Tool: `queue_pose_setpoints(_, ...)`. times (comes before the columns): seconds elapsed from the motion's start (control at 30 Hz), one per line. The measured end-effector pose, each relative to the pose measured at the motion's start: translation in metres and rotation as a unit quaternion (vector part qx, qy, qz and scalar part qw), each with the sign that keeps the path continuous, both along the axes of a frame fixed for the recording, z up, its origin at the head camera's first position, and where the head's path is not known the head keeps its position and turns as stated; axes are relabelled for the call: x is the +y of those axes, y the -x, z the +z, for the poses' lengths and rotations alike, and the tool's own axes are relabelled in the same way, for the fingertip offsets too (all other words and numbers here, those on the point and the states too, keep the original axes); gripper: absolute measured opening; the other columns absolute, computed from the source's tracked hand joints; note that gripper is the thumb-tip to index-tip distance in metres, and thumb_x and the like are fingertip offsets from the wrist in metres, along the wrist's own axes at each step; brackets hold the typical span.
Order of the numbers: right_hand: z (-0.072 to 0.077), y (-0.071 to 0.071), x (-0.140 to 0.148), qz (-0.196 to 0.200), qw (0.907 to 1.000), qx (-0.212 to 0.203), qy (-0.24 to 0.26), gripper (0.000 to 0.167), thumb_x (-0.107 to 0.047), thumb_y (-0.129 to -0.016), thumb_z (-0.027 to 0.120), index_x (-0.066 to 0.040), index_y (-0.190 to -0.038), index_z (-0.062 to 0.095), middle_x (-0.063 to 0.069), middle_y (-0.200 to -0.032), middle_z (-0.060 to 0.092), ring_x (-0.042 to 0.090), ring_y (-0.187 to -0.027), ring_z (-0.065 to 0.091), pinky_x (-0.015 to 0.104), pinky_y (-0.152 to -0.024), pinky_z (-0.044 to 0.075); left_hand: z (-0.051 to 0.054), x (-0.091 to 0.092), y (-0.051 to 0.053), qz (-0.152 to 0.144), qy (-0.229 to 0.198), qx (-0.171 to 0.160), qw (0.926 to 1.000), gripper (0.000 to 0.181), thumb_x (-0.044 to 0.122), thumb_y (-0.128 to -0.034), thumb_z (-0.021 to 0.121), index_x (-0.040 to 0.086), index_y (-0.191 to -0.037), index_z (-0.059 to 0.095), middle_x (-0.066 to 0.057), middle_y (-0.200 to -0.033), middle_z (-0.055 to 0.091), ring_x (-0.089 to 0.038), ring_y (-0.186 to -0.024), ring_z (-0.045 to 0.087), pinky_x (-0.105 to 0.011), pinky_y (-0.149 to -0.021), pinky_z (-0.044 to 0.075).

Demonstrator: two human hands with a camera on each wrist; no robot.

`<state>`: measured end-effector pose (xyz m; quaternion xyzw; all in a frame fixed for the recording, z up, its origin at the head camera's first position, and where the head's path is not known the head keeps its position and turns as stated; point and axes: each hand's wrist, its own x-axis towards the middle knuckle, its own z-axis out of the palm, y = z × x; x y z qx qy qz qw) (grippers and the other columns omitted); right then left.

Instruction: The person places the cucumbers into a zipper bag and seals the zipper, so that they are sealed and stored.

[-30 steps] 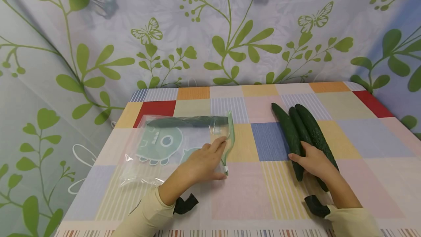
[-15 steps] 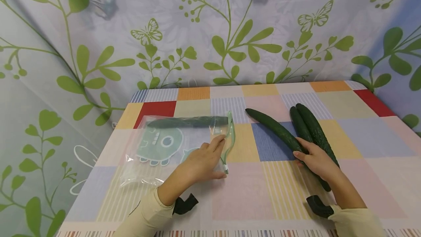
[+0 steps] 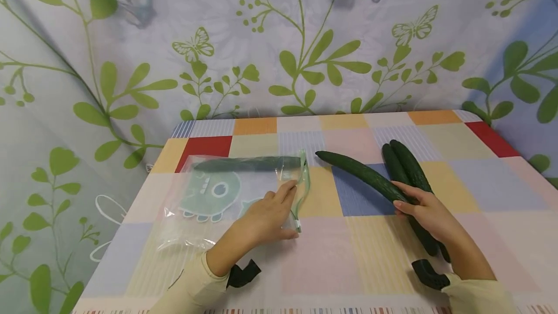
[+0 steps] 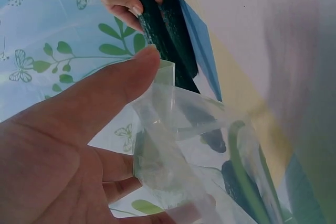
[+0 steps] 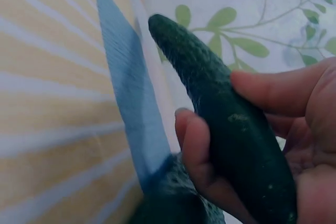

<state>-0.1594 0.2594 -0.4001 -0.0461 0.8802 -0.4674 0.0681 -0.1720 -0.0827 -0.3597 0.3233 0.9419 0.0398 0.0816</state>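
A clear zip bag (image 3: 266, 183) with a green zip edge and a pale green cartoon print lies at the left of the table. One cucumber (image 3: 244, 164) lies inside it along the far side. My left hand (image 3: 266, 217) holds the bag's mouth at its right end, thumb and fingers at the plastic edge (image 4: 157, 145); the zip edges stand apart there. My right hand (image 3: 429, 210) grips a long curved cucumber (image 3: 357, 171) near its middle, its far tip pointing left toward the bag mouth. Two more cucumbers (image 3: 407, 164) lie side by side beneath and behind that hand.
A patchwork cloth (image 3: 322, 251) covers the table. Its far edge meets a leaf-patterned curtain (image 3: 244, 42). Dark bands (image 3: 429, 275) show near both wrists, beside the pale sleeves (image 3: 477, 294).
My right hand has taken the leftmost cucumber of the group and swung its far tip left toward the bag, with the hand shifting slightly right. The left hand stays at the bag's mouth.
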Motion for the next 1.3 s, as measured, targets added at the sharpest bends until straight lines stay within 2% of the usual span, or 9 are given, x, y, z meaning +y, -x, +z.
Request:
queue_pose_setpoints(0.17,0.001,0.002,0.002,-0.011,0.9994,0.019,0.025,0.057,-0.012,-0.092,0.051,0.009,-0.139,0.026,0.029,-0.126,0.041,0.005,-0.076,0.062,0.023,-0.067,0.053,0.001,-0.006,-0.002,-0.001,-0.002,0.011,0.9999,0.091,0.045,-0.076,0.069,0.0,-0.142,0.025,-0.005,-0.15,0.016,-0.028,-0.105,0.05,-0.028,-0.066,0.049)
queue_pose_setpoints(0.3,0.002,0.001,0.006,-0.016,0.9991,0.024,0.03,0.055,-0.013,-0.092,0.053,0.008,-0.137,0.031,0.004,-0.103,0.057,0.008,-0.072,0.061,0.022,-0.064,0.051,0.0,-0.006,-0.002,-0.01,0.006,0.032,0.9994,0.091,0.046,-0.0761,0.068,0.001,-0.142,0.025,-0.006,-0.149,0.017,-0.028,-0.101,0.05,-0.028,-0.069,0.049)
queue_pose_setpoints(0.37,0.002,0.0,0.007,-0.011,0.999,0.02,0.038,0.052,-0.013,-0.091,0.054,0.001,-0.138,0.036,-0.004,-0.088,0.06,0.01,-0.069,0.06,0.023,-0.062,0.051,0.0,-0.006,-0.003,-0.012,0.011,0.041,0.999,0.091,0.047,-0.0758,0.068,0.001,-0.142,0.026,-0.006,-0.149,0.018,-0.027,-0.099,0.05,-0.028,-0.071,0.049)
queue_pose_setpoints(0.53,0.002,-0.001,0.004,0.025,0.9969,0.018,0.072,0.042,-0.009,-0.09,0.054,-0.018,-0.13,0.049,0.0,-0.071,0.06,0.015,-0.062,0.056,0.025,-0.058,0.048,0.0,-0.007,-0.004,-0.012,0.016,0.051,0.9985,0.092,0.048,-0.0755,0.068,0.001,-0.142,0.026,-0.007,-0.148,0.019,-0.025,-0.098,0.05,-0.029,-0.074,0.048)
queue_pose_setpoints(0.7,0.001,0.0,-0.001,0.072,0.991,0.016,0.112,0.042,-0.005,-0.09,0.052,-0.026,-0.126,0.051,-0.003,-0.068,0.053,0.016,-0.059,0.051,0.027,-0.055,0.043,0.0,-0.008,-0.006,-0.012,0.022,0.062,0.9978,0.091,0.048,-0.0756,0.068,0.001,-0.142,0.027,-0.007,-0.148,0.02,-0.025,-0.098,0.05,-0.03,-0.075,0.049)
queue_pose_setpoints(0.8,0.001,0.002,-0.005,0.083,0.9898,0.012,0.115,0.042,-0.005,-0.09,0.052,-0.025,-0.128,0.05,-0.007,-0.069,0.053,0.015,-0.059,0.052,0.027,-0.055,0.043,0.0,-0.008,-0.006,-0.013,0.033,0.073,0.9967,0.091,0.049,-0.0755,0.067,0.001,-0.142,0.027,-0.007,-0.148,0.021,-0.024,-0.097,0.051,-0.028,-0.072,0.049)
queue_pose_setpoints(1.0,-0.001,0.013,-0.017,0.072,0.9941,-0.006,0.081,0.049,-0.013,-0.09,0.055,-0.002,-0.136,0.041,-0.022,-0.104,0.055,0.009,-0.079,0.061,0.026,-0.069,0.053,-0.001,-0.002,-0.006,-0.009,0.059,0.09,0.9941,0.091,0.053,-0.0749,0.066,0.004,-0.142,0.028,-0.003,-0.149,0.02,-0.021,-0.093,0.05,-0.024,-0.063,0.046)
queue_pose_setpoints(1.17,-0.001,0.032,-0.035,0.09,0.9914,-0.05,0.08,0.058,-0.019,-0.09,0.056,0.006,-0.137,0.033,0.0,-0.098,0.059,0.017,-0.071,0.06,0.031,-0.066,0.05,-0.001,0.002,-0.007,-0.007,0.074,0.092,0.993,0.09,0.054,-0.0755,0.065,0.006,-0.142,0.027,-0.002,-0.149,0.018,-0.02,-0.094,0.05,-0.022,-0.063,0.044)
queue_pose_setpoints(1.3,-0.001,0.05,-0.056,0.107,0.987,-0.08,0.09,0.061,-0.022,-0.09,0.056,0.005,-0.138,0.031,0.011,-0.089,0.06,0.018,-0.068,0.057,0.034,-0.064,0.048,0.0,0.004,-0.008,-0.007,0.071,0.088,0.9936,0.091,0.054,-0.0756,0.065,0.007,-0.143,0.025,-0.002,-0.15,0.018,-0.02,-0.097,0.05,-0.023,-0.066,0.045)
